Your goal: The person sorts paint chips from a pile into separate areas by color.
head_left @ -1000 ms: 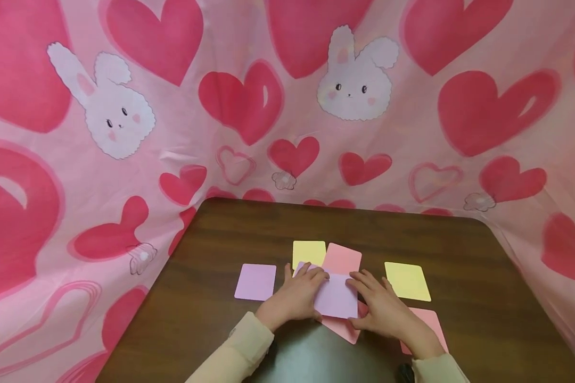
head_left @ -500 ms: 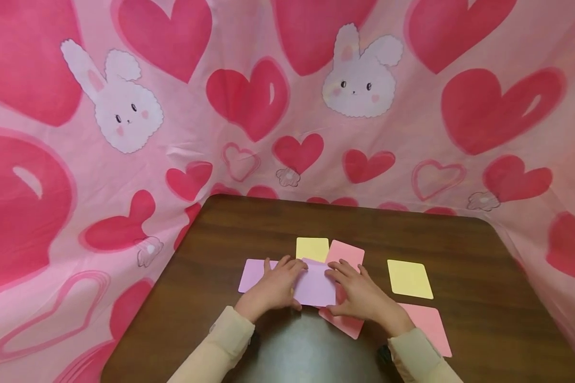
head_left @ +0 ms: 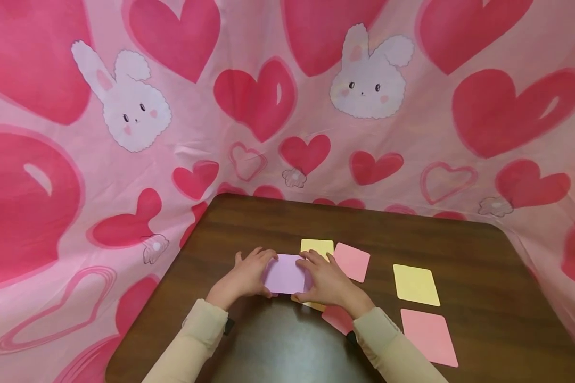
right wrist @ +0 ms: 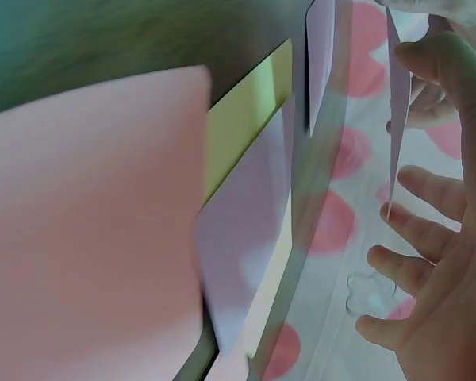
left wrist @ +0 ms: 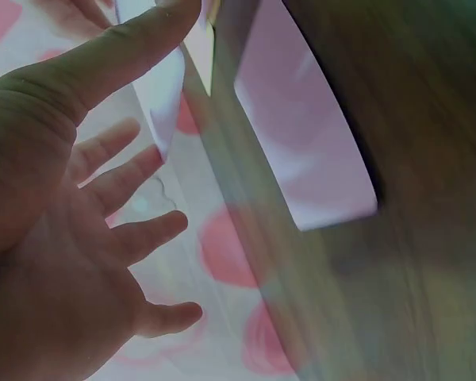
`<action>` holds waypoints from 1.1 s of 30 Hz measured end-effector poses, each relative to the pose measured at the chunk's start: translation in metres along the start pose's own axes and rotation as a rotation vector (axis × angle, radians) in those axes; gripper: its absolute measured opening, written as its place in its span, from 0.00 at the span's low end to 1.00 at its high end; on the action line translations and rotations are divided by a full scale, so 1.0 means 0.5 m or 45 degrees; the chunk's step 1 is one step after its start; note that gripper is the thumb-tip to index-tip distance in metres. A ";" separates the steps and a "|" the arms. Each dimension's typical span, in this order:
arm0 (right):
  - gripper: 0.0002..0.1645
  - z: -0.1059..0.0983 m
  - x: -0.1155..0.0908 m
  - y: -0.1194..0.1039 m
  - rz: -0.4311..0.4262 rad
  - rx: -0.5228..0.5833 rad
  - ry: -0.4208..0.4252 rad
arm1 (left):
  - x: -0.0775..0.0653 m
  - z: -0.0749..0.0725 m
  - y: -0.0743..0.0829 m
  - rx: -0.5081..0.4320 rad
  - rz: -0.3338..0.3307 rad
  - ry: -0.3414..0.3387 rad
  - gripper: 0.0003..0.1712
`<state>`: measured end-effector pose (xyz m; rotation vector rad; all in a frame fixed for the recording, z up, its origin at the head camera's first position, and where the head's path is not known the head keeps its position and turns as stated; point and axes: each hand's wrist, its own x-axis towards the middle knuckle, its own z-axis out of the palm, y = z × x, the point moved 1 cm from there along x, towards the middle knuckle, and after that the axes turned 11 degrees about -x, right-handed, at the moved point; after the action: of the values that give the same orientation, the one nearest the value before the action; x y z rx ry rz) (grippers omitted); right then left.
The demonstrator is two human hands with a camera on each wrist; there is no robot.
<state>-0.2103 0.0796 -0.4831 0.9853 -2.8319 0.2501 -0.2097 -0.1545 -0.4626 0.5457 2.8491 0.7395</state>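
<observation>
In the head view, a yellow card (head_left: 318,245) is partly covered by the right grip (head_left: 327,279); in the right wrist view, a pink card (right wrist: 95,222) is blurred and cropped at left.

Purple card (head_left: 286,274) — paper-like, thin, smooth, matt; yellow card (head_left: 416,285) and pink card (head_left: 429,337) share that finish. Table (head_left: 479,276): dark wood-grain top, smooth, pale glossy sheen between the sleeves (head_left: 188,346), themselves matt cloth. Backdrop (head_left: 311,122): printed cloth or plastic sheeting, cannot tell which — lightly creased.
</observation>
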 end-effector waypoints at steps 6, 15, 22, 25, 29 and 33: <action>0.47 0.007 0.041 -0.027 -0.026 -0.031 -0.038 | -0.012 -0.015 -0.038 -0.032 -0.053 0.016 0.50; 0.49 0.036 0.093 -0.063 -0.018 -0.057 -0.100 | -0.014 -0.034 -0.087 -0.086 -0.162 -0.033 0.51; 0.50 0.059 0.107 -0.071 0.014 -0.057 -0.176 | -0.005 -0.025 -0.115 -0.115 -0.207 -0.085 0.50; 0.50 0.067 0.108 -0.072 0.002 -0.061 -0.173 | -0.004 -0.019 -0.123 -0.136 -0.227 -0.094 0.49; 0.49 0.074 0.108 -0.074 -0.005 -0.064 -0.158 | -0.004 -0.016 -0.128 -0.140 -0.223 -0.095 0.49; 0.48 0.082 0.109 -0.076 0.010 -0.070 -0.178 | -0.006 -0.014 -0.128 -0.130 -0.193 -0.097 0.47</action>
<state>-0.2317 0.0093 -0.5092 1.0182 -2.9505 0.1076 -0.2282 -0.2109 -0.4882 0.3313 2.7281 0.8129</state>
